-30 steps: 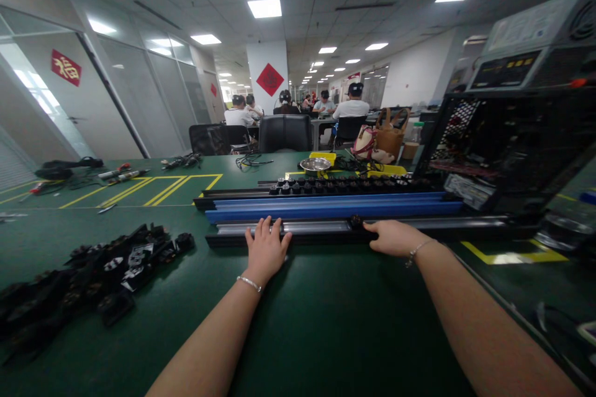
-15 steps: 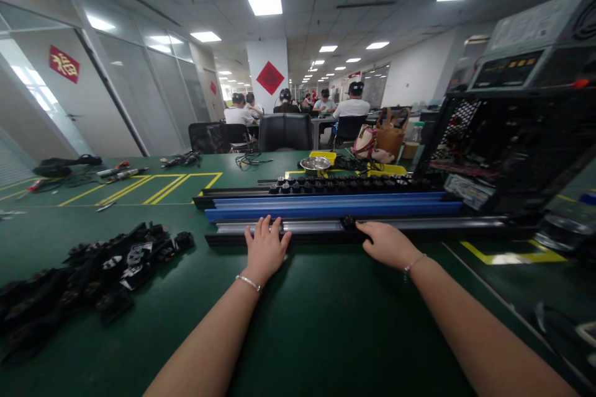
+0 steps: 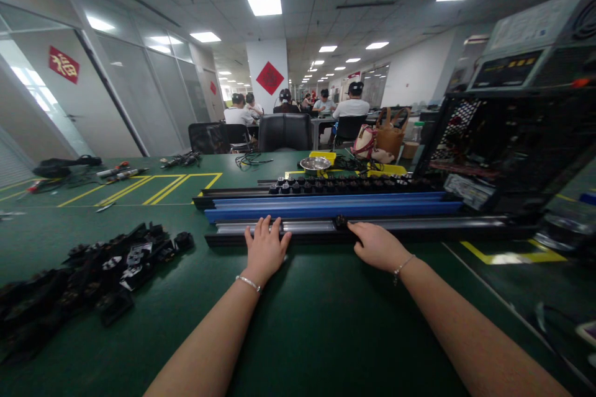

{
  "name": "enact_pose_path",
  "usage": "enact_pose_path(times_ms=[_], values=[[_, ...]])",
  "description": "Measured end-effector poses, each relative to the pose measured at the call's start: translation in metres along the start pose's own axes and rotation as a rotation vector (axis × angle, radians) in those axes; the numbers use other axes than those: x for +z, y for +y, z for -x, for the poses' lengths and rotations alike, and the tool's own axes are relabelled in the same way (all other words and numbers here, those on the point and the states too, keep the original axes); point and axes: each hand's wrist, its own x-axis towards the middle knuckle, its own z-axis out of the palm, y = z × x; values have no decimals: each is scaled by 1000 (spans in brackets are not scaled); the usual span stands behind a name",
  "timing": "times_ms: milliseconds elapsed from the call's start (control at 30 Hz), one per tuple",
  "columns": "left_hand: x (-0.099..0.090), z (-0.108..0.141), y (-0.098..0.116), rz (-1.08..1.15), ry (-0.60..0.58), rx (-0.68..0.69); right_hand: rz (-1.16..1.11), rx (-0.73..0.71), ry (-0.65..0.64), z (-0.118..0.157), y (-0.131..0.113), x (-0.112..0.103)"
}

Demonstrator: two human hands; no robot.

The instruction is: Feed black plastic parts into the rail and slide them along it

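In the head view, the only one there is, I see a person at a green-topped table [image 3: 326, 322], both bare arms stretched toward a long black rail with a shiny silver channel [image 3: 442, 223]. The left hand [image 3: 265, 251] lies over the rail's left part, its grip loose, fingers spread and clamped on nothing. The right hand [image 3: 378, 243] has its index finger out against a small, knobby black part [image 3: 341, 222], which sits at the channel, right of the left hand; whether the thumb helps pinch it, I cannot tell.

As far as I can judge, just this one part is in play at the near rail. A row of similar-looking black pieces [image 3: 344, 185] stands beyond the long blue rail [image 3: 335, 203], perhaps already dealt with, while a jumbled heap of black parts [image 3: 84, 273] on the left looks untouched.

Some of it I can't make out. The left hand covers a stretch of channel, the blue rail hides the feet of the row, the heap runs off the left edge, and the near rail's right end fades into the dark below the open black computer case [image 3: 512, 142], itself cut off.
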Motion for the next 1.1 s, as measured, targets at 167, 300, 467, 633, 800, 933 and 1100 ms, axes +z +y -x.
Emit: enact_pose_path(times_ms=[167,300,467,633,800,933,1100], values=[[-1,1,0,-2,8,4,-3,2,6,1,-1,1],[0,0,-1,2,10,9,-22,-17,20,1,-3,5],[1,0,-1,-1,17,13,-32,-20,-3,-2,-10,7],[-1,0,0,-5,-10,-4,-23,-12,12,-2,-14,7],[-1,-1,0,3,-15,-7,5,-34,32,-3,-20,10],[0,0,0,0,0,0,7,-39,40,-4,-26,11],[0,0,1,-3,-10,-8,22,-28,45,-4,-29,12]])
